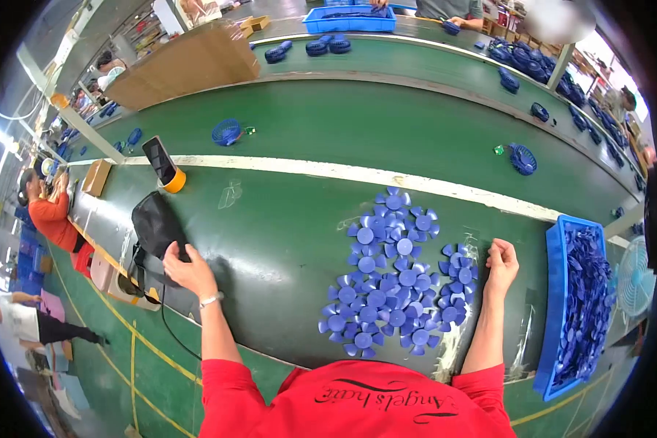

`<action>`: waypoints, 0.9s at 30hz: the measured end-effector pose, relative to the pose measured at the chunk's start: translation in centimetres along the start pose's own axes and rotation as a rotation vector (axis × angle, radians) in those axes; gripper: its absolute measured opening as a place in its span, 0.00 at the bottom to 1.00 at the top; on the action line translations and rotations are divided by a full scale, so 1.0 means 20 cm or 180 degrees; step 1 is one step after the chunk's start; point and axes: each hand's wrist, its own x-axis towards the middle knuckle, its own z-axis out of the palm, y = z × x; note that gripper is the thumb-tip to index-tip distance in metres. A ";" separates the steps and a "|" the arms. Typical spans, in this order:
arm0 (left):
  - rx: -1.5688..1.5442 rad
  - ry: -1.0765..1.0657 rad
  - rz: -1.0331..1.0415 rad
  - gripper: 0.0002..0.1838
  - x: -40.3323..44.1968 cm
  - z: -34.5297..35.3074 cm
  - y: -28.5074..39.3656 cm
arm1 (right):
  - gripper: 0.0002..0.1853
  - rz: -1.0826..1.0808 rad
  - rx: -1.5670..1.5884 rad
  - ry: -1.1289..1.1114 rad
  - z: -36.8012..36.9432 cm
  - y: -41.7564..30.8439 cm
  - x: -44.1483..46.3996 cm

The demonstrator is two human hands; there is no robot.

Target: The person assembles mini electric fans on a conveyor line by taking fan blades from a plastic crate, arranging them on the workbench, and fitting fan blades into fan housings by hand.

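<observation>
Fan blades (376, 298) lie loosely heaped on the green surface (270, 219); a forearm sweep could scatter them. The left hand (191, 273), grip spread beside the black pouch (155, 223), could snag the dangling cord (165, 314). Whether the curled right hand (501, 264) pinches anything, I cannot tell.

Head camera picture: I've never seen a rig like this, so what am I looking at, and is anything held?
There's no robot here: these are a person's bare hands, seen in one picture from a camera worn on the head. The red shirt is the wearer's. Loose blue fan blades lie on the green table, with a blue crate of blue parts at the right. The left hand, open, is by a black bag. The right hand is curled; I can't tell whether it holds anything.
</observation>
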 end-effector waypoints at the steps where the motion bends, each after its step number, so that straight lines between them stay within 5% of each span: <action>1: -0.0401 -0.0200 -0.0146 0.15 -0.02 -0.01 0.07 | 0.05 0.0048 0.0066 0.0005 0.02 -0.01 -0.01; 4: -0.1359 -0.0922 -0.0171 0.11 -0.12 0.00 0.34 | 0.05 0.0068 -0.0014 0.0042 0.03 -0.01 -0.01; 7: -0.2272 -0.2463 -0.0743 0.12 -0.24 0.03 0.60 | 0.06 -0.0091 -0.0209 -0.0130 0.02 0.00 -0.02; 10: -0.2704 -0.3204 -0.0186 0.18 -0.36 0.06 0.82 | 0.08 -0.0205 -0.0429 -0.0150 0.06 -0.08 -0.07; 13: -0.2674 -0.3139 0.0971 0.23 -0.45 0.12 0.97 | 0.09 -0.0152 0.0002 0.0005 0.14 -0.11 -0.11; 16: -0.2789 -0.3515 0.1455 0.23 -0.53 0.15 1.10 | 0.10 -0.0356 -0.0814 0.0074 0.24 -0.09 -0.19; 19: -0.2703 -0.3709 0.2180 0.23 -0.58 0.13 1.15 | 0.11 -0.0470 -0.0590 -0.0219 0.39 -0.11 -0.23; 23: -0.3381 -0.3565 0.1385 0.17 -0.59 0.12 1.12 | 0.10 -0.0406 -0.0342 -0.0712 0.47 -0.14 -0.26; 27: -0.3540 -0.2834 -0.0420 0.14 -0.59 0.18 1.03 | 0.08 -0.0282 -0.0219 -0.0591 0.39 -0.13 -0.16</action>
